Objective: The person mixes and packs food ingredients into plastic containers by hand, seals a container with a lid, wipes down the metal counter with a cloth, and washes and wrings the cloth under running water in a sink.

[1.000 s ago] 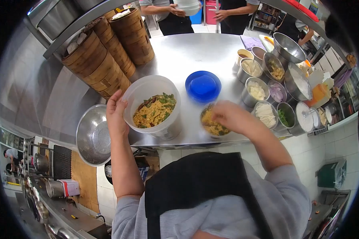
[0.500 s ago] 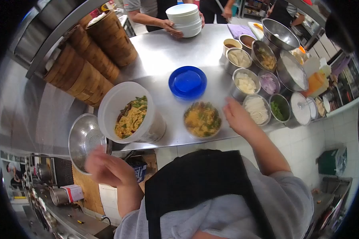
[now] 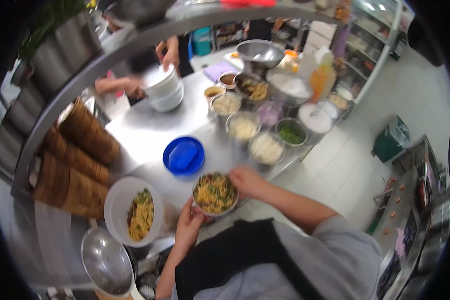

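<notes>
A round bowl point(image 3: 215, 214) filled with yellow food mixed with green and dark pieces is at the near edge of the metal table. My left hand point(image 3: 189, 224) grips its lower left side, thumb toward the rim. On the opposite rim, the fingers of my right hand point(image 3: 246, 182) are closed against the edge. Left of the bowl, a tall translucent plastic tub point(image 3: 116, 200) lies tilted toward me with the same yellow mixture inside. Just beyond the bowl sits a blue plastic dish point(image 3: 184, 145).
Metal tubs of white slices point(image 3: 266, 149), chopped greens point(image 3: 291, 132) and other ingredients crowd the right side. Bamboo steamers point(image 3: 70, 185) stand at left, above a strainer point(image 3: 105, 260). Across the table point(image 3: 135, 135), another person's hands hold stacked white bowls point(image 3: 166, 95). A metal shelf rail point(image 3: 135, 35) arches overhead.
My view has turned to the right. Both hands, earlier apart from the food bowl, now hold it at its sides. The other person's stacked bowls have tilted.
</notes>
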Available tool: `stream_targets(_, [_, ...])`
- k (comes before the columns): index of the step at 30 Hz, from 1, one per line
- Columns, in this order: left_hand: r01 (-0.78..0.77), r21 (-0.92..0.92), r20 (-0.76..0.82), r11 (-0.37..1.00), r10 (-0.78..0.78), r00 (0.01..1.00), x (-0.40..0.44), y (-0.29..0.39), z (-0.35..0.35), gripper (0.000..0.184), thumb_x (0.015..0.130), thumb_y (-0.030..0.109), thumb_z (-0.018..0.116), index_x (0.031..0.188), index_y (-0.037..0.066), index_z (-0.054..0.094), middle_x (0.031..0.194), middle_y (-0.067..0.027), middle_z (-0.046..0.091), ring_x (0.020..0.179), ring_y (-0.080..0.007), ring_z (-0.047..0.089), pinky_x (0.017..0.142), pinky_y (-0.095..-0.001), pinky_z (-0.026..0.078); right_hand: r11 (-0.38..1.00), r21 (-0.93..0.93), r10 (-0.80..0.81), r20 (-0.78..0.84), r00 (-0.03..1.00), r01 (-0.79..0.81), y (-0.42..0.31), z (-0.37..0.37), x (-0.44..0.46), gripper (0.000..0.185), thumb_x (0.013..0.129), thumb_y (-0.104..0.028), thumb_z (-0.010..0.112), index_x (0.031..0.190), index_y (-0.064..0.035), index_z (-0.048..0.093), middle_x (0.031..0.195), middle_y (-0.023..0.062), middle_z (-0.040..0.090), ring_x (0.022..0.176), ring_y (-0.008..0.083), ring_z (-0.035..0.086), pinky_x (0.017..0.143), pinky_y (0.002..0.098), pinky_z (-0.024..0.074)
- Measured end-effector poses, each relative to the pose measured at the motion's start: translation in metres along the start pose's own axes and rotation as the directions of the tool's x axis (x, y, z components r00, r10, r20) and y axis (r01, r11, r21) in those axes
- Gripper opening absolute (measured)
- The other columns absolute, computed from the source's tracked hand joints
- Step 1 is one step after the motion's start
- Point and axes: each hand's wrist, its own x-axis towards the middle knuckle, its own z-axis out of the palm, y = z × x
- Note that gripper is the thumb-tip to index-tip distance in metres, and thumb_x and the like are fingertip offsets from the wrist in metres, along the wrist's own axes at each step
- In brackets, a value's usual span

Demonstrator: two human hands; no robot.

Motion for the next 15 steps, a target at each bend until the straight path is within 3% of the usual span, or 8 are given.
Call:
stream_targets(2, [0.129, -0.169, 0.120, 0.977, -0.110, 0.987, 0.005, 0.002, -0.005, 0.059, 0.086, 0.003, 0.047, 0.140, 0.003, 0.023, 0.113, -0.0107, 0.047, 0.093, -0.0187, 0.056, 0.081, -0.0319, 0.050, 0.986, 0.132, 0.107, -0.009, 0.994, -0.105, 0.010, 0.010, -0.004, 0.028, 0.090, -0.018, 0.043, 0.096, 0.0044, 0.058, 0.065, 0.0130, 0.059, 0.043, 0.0209, 0.058, 0.042, 0.0331, 0.0478])
stream_targets(4, [0.099, -0.145, 0.194, 0.984, -0.070, 0.979, 0.012, -0.009, -0.008, 0.064, 0.085, 0.004, 0.053, 0.140, 0.006, 0.021, 0.113, -0.0098, 0.048, 0.095, -0.0182, 0.056, 0.081, -0.0310, 0.050, 0.990, 0.123, 0.075, -0.072, 0.995, -0.065, 0.005, 0.015, -0.011, 0.028, 0.090, -0.018, 0.043, 0.097, 0.0044, 0.058, 0.064, 0.0121, 0.058, 0.043, 0.0202, 0.057, 0.041, 0.0326, 0.0477])
stream_targets(5, [0.034, -0.021, 0.164, 0.999, -0.030, 0.986, 0.009, -0.010, -0.007, 0.072, 0.082, 0.003, 0.058, 0.141, 0.007, 0.018, 0.114, -0.0084, 0.048, 0.098, -0.0176, 0.055, 0.081, -0.0303, 0.051, 0.991, 0.122, 0.060, -0.083, 0.995, -0.050, 0.002, 0.016, -0.011, 0.028, 0.089, -0.018, 0.043, 0.099, 0.0043, 0.058, 0.062, 0.0111, 0.058, 0.042, 0.0195, 0.056, 0.041, 0.0320, 0.0475])
stream_targets(9, [-0.116, 0.124, 0.254, 0.986, 0.081, 0.964, 0.016, 0.001, -0.007, 0.082, 0.074, 0.005, 0.070, 0.139, 0.004, 0.021, 0.112, -0.0085, 0.048, 0.104, -0.0176, 0.050, 0.086, -0.0306, 0.045, 0.994, 0.107, 0.051, -0.154, 0.987, -0.035, -0.012, 0.014, -0.019, 0.028, 0.089, -0.017, 0.043, 0.102, 0.0038, 0.057, 0.062, 0.0108, 0.057, 0.041, 0.0186, 0.055, 0.041, 0.0314, 0.0474])
stream_targets(11, [-0.258, 0.386, 0.213, 0.886, 0.187, 0.959, 0.021, 0.001, -0.004, 0.093, 0.065, 0.013, 0.079, 0.138, 0.002, 0.022, 0.119, -0.0123, 0.043, 0.110, -0.0199, 0.046, 0.092, -0.0339, 0.039, 0.987, 0.138, 0.104, -0.121, 0.987, -0.087, -0.032, -0.002, -0.028, 0.029, 0.089, -0.018, 0.044, 0.106, 0.0027, 0.056, 0.062, 0.0093, 0.056, 0.042, 0.0158, 0.053, 0.040, 0.0297, 0.0468])
stream_targets(12, [-0.257, 0.380, 0.207, 0.889, 0.189, 0.960, 0.018, 0.011, 0.004, 0.093, 0.065, 0.013, 0.079, 0.138, 0.002, 0.022, 0.119, -0.0123, 0.043, 0.110, -0.0199, 0.046, 0.092, -0.0339, 0.039, 0.987, 0.131, 0.104, -0.115, 0.988, -0.089, -0.042, -0.012, -0.033, 0.029, 0.089, -0.018, 0.044, 0.106, 0.0027, 0.056, 0.062, 0.0093, 0.056, 0.042, 0.0158, 0.053, 0.040, 0.0297, 0.0468])
stream_targets(14, [-0.501, 0.711, 0.223, 0.493, 0.517, 0.826, 0.016, 0.052, 0.029, 0.105, 0.057, 0.025, 0.085, 0.137, 0.000, 0.022, 0.128, -0.0158, 0.035, 0.114, -0.0224, 0.042, 0.099, -0.0368, 0.033, 0.977, 0.203, 0.095, -0.168, 0.981, -0.060, -0.063, -0.034, -0.040, 0.030, 0.090, -0.020, 0.044, 0.107, 0.0014, 0.056, 0.062, 0.0063, 0.055, 0.044, 0.0124, 0.052, 0.040, 0.0276, 0.0460])
stream_targets(15, [-0.559, 0.725, 0.264, 0.403, 0.587, 0.766, 0.023, 0.063, 0.039, 0.120, 0.051, 0.033, 0.088, 0.139, 0.000, 0.014, 0.134, -0.0181, 0.026, 0.120, -0.0254, 0.038, 0.104, -0.0386, 0.027, 0.963, 0.264, 0.102, -0.153, 0.983, -0.059, -0.075, -0.047, -0.045, 0.031, 0.091, -0.022, 0.044, 0.109, 0.0001, 0.055, 0.064, 0.0034, 0.054, 0.046, 0.0098, 0.051, 0.040, 0.0257, 0.0455])
